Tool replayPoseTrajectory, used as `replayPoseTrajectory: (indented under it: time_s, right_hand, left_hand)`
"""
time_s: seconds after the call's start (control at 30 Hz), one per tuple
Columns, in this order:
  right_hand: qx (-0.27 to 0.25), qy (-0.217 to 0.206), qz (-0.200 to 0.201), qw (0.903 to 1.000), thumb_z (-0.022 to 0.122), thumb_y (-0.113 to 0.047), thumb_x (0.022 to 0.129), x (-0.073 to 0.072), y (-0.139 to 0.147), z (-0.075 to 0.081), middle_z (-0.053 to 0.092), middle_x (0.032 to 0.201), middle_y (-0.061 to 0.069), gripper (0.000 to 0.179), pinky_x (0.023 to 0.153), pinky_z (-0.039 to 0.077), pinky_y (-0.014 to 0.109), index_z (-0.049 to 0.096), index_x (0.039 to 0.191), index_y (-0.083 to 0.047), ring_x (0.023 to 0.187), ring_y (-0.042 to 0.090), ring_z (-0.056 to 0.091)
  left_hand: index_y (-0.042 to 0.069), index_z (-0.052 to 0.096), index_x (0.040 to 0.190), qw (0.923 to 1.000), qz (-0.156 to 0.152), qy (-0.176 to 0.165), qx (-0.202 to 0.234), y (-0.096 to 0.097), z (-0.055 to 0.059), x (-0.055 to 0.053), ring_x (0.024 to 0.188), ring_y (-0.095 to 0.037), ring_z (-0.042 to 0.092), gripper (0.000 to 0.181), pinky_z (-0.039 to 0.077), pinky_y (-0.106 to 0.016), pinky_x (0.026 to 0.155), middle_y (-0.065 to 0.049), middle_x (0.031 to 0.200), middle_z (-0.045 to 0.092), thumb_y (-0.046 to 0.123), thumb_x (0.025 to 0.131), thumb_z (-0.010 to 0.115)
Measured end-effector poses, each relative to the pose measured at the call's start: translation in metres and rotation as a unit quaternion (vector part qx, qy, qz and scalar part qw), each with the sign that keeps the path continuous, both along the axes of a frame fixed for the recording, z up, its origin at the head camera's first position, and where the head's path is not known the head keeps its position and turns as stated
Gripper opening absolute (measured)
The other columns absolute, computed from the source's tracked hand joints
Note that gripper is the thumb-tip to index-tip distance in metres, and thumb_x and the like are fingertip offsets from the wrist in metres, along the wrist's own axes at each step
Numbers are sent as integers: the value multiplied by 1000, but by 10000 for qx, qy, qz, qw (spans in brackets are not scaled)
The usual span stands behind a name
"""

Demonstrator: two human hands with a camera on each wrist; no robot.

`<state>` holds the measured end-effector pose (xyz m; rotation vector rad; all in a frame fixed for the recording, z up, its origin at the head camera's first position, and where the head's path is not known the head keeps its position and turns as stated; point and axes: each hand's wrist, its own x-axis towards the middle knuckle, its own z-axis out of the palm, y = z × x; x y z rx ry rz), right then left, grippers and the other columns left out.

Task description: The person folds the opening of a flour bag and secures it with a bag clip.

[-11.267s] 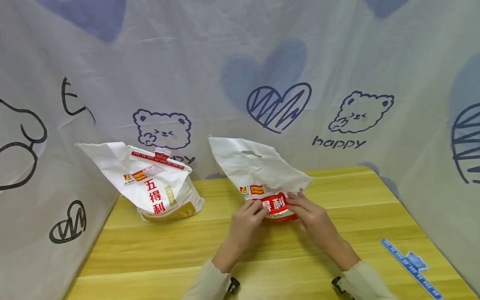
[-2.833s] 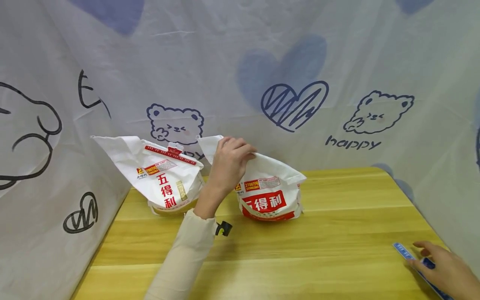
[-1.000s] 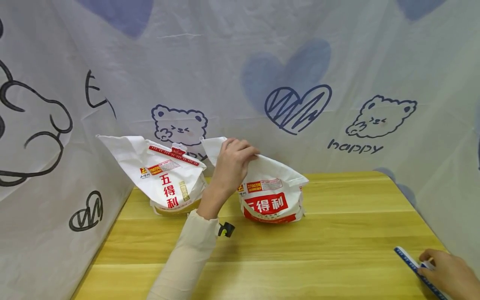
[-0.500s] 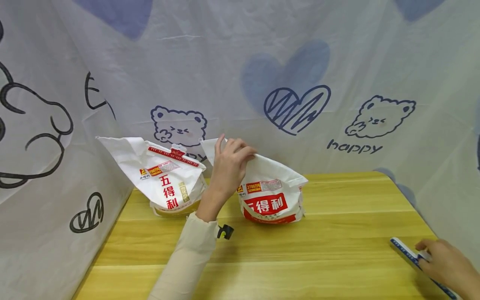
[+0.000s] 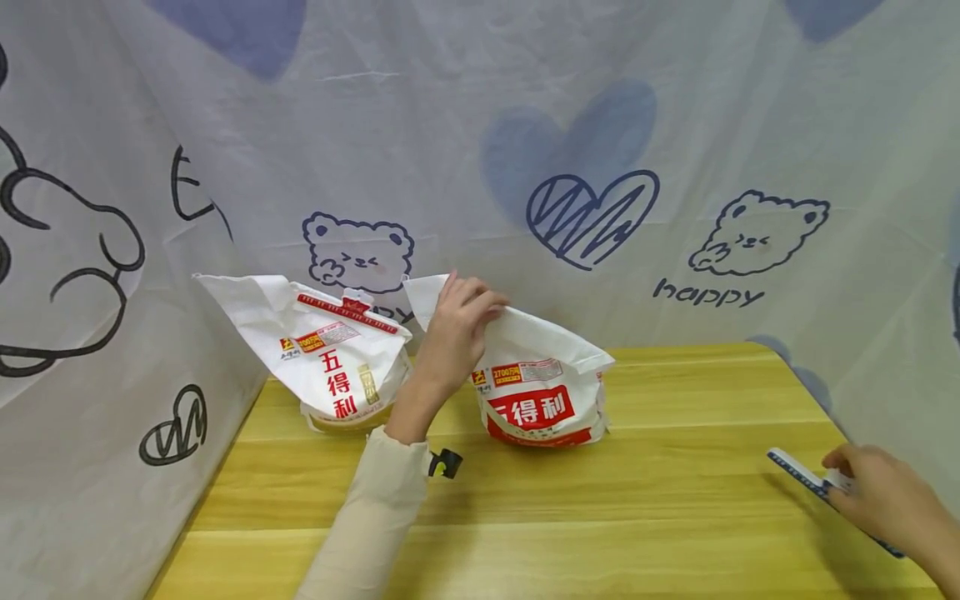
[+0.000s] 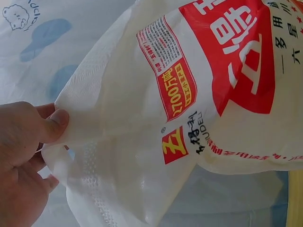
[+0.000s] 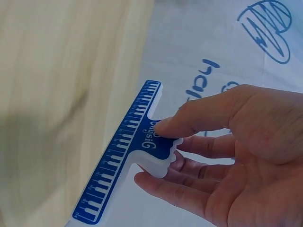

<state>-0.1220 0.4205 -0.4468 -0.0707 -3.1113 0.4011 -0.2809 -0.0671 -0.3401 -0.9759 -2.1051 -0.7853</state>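
A white flour bag [image 5: 536,367] with a red label stands mid-table, its top folded over. My left hand [image 5: 453,329] pinches the bag's folded top edge; the left wrist view shows the thumb on the near side of the white film [image 6: 118,109]. At the table's right side, my right hand [image 5: 881,492] holds a long blue-and-white clip [image 5: 802,475]. In the right wrist view its bar carries a piano-key print, and my thumb lies on the clip's handle [image 7: 158,142] with fingers behind. A shadow below the clip shows it raised off the table.
Left of the held bag stands another white flour bag [image 5: 330,367], closed by a red clip [image 5: 348,312]. Both bags are near the back of the wood-grain table [image 5: 637,525]. A printed curtain [image 5: 480,167] hangs behind and along the sides.
Since the oldest frame, the bag's top has been folded over and my right hand has left it for the clip. During the last second the clip has risen off the table.
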Motion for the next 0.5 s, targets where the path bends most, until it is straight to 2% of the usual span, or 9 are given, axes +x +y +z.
replayPoseTrajectory:
  time_s: [0.17,0.3,0.5]
  right_hand:
    - [-119,469,97,9988,79,0,73,-4,-4,9,63,84,22,31,68,51,59,63,95,15,79,42,62]
    - [-182,571,159,9981,79,0,74,-6,-9,13,64,84,21,31,67,51,58,64,96,15,78,41,62]
    - [-208,748,152,9969,78,0,77,-10,-21,20,63,89,25,32,68,50,58,63,100,15,80,42,61]
  left_hand:
    - [2,73,102,9998,-124,122,106,-2,0,-1,103,-26,60,14,21,-42,125,-8,101,69,-6,92,69]
    - [3,73,99,9994,-180,152,248,-1,1,0,101,-26,62,12,23,-42,124,-8,100,70,-6,91,70]
    - [4,73,99,9996,-135,130,231,-1,2,1,102,-26,60,14,23,-42,124,-7,100,69,-7,91,70]
